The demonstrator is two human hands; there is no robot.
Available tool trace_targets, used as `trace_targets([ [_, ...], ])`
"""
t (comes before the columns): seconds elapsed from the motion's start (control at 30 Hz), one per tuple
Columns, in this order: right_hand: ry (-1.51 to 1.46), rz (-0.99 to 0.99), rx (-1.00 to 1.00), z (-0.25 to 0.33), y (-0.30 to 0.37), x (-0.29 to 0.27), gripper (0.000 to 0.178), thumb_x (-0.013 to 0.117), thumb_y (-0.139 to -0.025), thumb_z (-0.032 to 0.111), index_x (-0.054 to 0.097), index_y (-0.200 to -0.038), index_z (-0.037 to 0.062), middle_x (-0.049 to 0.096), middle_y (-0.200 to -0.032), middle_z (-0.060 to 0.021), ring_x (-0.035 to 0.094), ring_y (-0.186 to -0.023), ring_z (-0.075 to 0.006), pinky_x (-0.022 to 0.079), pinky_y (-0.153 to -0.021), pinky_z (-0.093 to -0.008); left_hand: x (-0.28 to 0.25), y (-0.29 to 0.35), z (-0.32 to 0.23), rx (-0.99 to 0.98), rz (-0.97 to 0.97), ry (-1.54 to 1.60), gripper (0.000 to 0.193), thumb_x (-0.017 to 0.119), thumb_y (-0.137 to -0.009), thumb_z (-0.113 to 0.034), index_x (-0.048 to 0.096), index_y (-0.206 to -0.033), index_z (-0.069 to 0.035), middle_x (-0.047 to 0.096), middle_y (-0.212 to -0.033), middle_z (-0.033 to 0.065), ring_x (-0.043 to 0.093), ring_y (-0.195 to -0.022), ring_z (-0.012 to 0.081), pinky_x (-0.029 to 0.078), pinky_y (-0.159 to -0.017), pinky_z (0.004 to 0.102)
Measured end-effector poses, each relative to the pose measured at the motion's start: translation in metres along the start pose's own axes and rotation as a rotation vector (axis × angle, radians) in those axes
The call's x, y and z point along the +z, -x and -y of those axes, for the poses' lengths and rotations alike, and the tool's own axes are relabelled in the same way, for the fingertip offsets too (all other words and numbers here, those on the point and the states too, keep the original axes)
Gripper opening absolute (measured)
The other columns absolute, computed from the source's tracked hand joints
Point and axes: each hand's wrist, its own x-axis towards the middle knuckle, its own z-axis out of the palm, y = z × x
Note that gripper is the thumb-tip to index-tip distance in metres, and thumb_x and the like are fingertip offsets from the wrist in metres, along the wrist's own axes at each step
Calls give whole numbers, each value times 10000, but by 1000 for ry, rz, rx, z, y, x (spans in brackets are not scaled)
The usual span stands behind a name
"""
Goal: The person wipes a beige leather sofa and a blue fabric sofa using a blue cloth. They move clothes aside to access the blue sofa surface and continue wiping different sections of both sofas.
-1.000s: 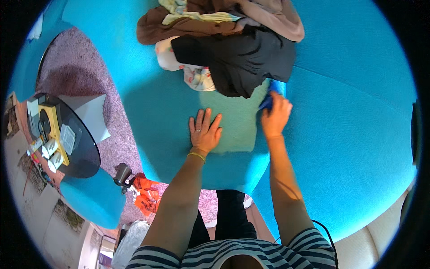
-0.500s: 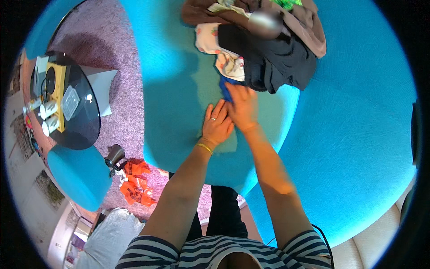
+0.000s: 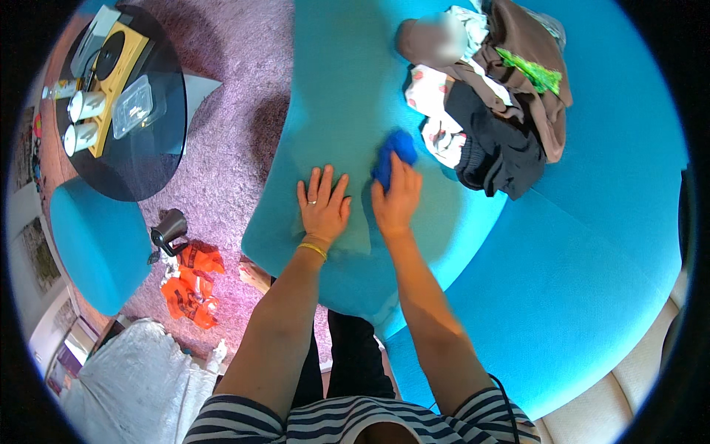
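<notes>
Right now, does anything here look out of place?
Mostly the floor: a crumpled orange plastic-looking bundle and a dark jug-like vessel sit on the fuzzy purple carpet, an unusual spot. The rumpled multicoloured clothes pile also looks untidy.

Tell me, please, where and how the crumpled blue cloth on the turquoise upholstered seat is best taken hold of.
Probably by its near right part, coming from above on the person's side: the crumpled blue cloth lies bunched on the turquoise upholstered seat, and its folds should suit a pinch between thumb and fingers. The bare right hand holds it about there.
</notes>
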Motion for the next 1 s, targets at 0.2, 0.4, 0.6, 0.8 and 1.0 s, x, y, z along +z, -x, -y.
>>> trace_targets([
  [0.2, 138, -74, -295, 10, -125, 38, 538, 645, -682, 44, 617, -1219, 12, 595, -1161, -149, 530, -955, -368, 443, -901, -458, 9, 0, -1, -16, -41, 72, 419, 540, -949, -350, 592, -1351, -247, 399, -1541, 78, 301, -1445, 299, 178, -1158, 575],
  [0.4, -64, 343, -595, 14, -73, 30, 539, 722, -619, 75, 650, -1152, 47, 610, -1215, -116, 535, -999, -352, 442, -906, -468, 8, 5, 3, -44, -41, 128, 394, 552, -942, -357, 625, -1315, -251, 409, -1537, 61, 309, -1444, 273, 189, -1165, 553],
  [0.6, 291, 414, -673, 9, -110, 17, 537, 742, -632, 95, 644, -1159, 63, 621, -1213, -108, 545, -1063, -341, 438, -934, -464, 6, 4, 1, -42, -68, 168, 378, 551, -945, -344, 632, -1304, -258, 408, -1537, 49, 315, -1442, 255, 212, -1169, 537],
  [0.8, 249, -15, -489, 23, -169, 82, 512, 711, -688, 51, 632, -1194, 51, 623, -1259, -144, 513, -1233, -412, 428, -1041, -470, 7, -1, -3, -53, -76, 243, 370, 571, -931, -322, 657, -1278, -223, 460, -1504, 69, 362, -1420, 273, 223, -1162, 537],
  [1.0, -66, 506, -599, 76, -68, 83, 524, 701, -712, -33, 653, -1209, 128, 631, -1291, -88, 514, -1307, -333, 450, -1059, -434, 3, 10, 5, -93, 11, 269, 295, 615, -894, -300, 703, -1146, -175, 533, -1412, 70, 411, -1375, 284, 230, -1169, 536],
])
